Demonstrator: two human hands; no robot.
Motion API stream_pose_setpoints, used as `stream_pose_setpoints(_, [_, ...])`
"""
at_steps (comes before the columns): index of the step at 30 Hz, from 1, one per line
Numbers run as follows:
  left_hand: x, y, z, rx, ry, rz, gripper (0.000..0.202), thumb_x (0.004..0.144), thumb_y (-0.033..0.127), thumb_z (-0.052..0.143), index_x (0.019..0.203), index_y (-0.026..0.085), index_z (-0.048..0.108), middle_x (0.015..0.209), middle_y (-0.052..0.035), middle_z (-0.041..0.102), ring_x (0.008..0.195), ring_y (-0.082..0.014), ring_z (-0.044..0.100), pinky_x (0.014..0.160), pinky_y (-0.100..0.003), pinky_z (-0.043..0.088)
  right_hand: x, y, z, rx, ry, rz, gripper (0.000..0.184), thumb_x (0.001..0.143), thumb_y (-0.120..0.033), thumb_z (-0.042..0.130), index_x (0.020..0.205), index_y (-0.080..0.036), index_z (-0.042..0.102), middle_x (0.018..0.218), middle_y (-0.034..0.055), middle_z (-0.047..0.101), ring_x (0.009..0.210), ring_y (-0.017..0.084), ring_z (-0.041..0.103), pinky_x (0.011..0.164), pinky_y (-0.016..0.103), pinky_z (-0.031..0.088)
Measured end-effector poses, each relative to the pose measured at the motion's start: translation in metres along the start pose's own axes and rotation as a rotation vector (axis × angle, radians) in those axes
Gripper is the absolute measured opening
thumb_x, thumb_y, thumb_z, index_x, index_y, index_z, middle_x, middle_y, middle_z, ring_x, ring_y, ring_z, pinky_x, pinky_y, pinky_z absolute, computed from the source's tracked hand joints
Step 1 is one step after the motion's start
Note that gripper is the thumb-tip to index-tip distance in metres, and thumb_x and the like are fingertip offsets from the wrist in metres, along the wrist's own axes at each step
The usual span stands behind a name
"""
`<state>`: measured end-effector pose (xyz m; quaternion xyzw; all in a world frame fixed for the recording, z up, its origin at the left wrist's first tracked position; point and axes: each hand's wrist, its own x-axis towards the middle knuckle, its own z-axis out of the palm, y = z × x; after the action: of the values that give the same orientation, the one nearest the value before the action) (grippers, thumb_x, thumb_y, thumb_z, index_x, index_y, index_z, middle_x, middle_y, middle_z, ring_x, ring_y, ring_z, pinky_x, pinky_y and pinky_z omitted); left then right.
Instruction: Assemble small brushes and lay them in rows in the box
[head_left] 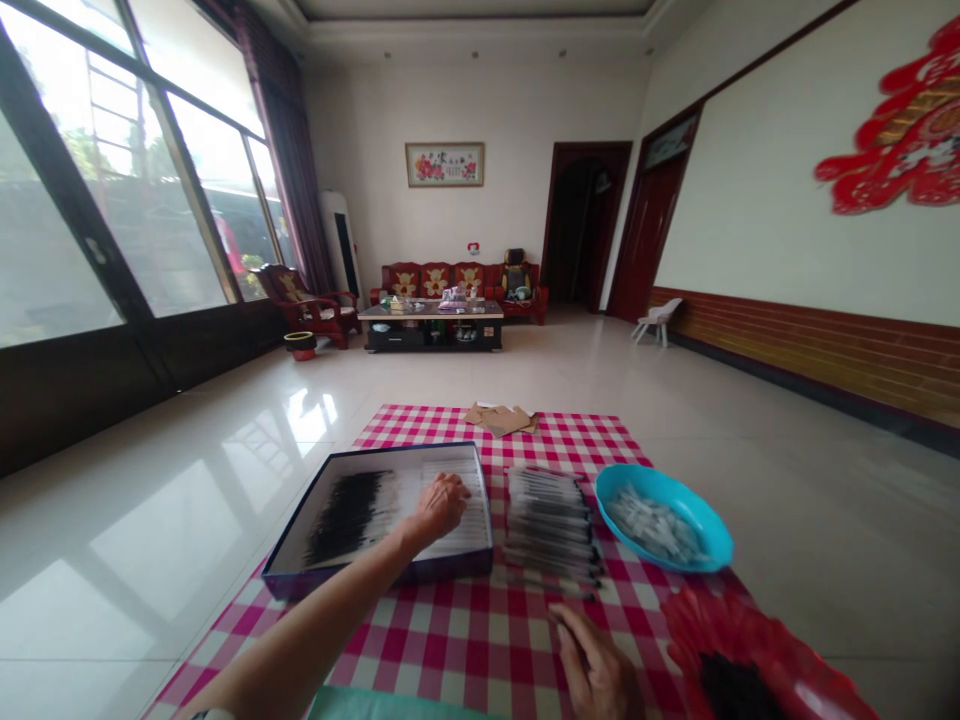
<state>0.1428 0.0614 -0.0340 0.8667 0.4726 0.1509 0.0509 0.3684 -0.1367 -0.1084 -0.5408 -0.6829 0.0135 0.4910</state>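
My left hand (442, 505) reaches into a shallow box (300, 580) with a dark blue outside and a white inside. Its fingers are curled down over the pale right-hand ends of a row of thin pens (349, 515), whose left parts are black; what they grip is hidden. My right hand (596, 665) is closed near the cloth's front, thumb and forefinger together, and anything in it is too small to make out. Just beyond it lies a stack of clear pens (551, 525) with dark right ends, between the box and a blue bowl (712, 515) of small translucent pieces (652, 525).
A red, petal-edged bowl (795, 650) with small black pieces (735, 685) stands at the front right. Torn brown cardboard (502, 418) lies at the far edge of the checked tablecloth (450, 650). A pale green sheet (390, 705) shows at the near edge.
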Motion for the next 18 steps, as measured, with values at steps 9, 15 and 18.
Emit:
stream_pose_setpoints(9, [0.0,-0.002,-0.006,0.017,-0.011,-0.029,0.014,0.077,0.015,0.051,0.081,0.018,0.064,0.092,-0.0067,0.061,0.093,-0.019,0.052,0.087,-0.032,0.04,0.001,-0.004,-0.001,-0.054,0.048,-0.002,0.025,0.086,-0.021,0.044,0.099,-0.02,0.066,0.086,0.0066,0.075,0.077,0.018,0.072,0.068,0.021,0.057])
stream_pose_setpoints(15, [0.004,-0.001,-0.01,-0.01,0.006,-0.014,0.014,0.076,0.012,0.052,0.075,0.017,0.065,0.087,-0.0064,0.062,0.091,-0.0189,0.054,0.087,-0.032,0.04,0.0,0.014,-0.001,-0.238,0.102,0.019,0.033,0.086,-0.018,0.039,0.111,-0.017,0.061,0.107,0.012,0.068,0.101,0.024,0.063,0.083,0.038,0.055])
stream_pose_setpoints(18, [-0.002,0.008,-0.021,-0.034,0.06,0.007,0.014,0.078,0.014,0.053,0.081,0.018,0.065,0.091,-0.0066,0.062,0.093,-0.02,0.053,0.087,-0.033,0.041,0.001,0.023,-0.002,-0.297,0.074,0.025,0.039,0.084,-0.014,0.037,0.118,-0.016,0.056,0.117,0.0126,0.063,0.112,0.025,0.055,0.091,0.044,0.05])
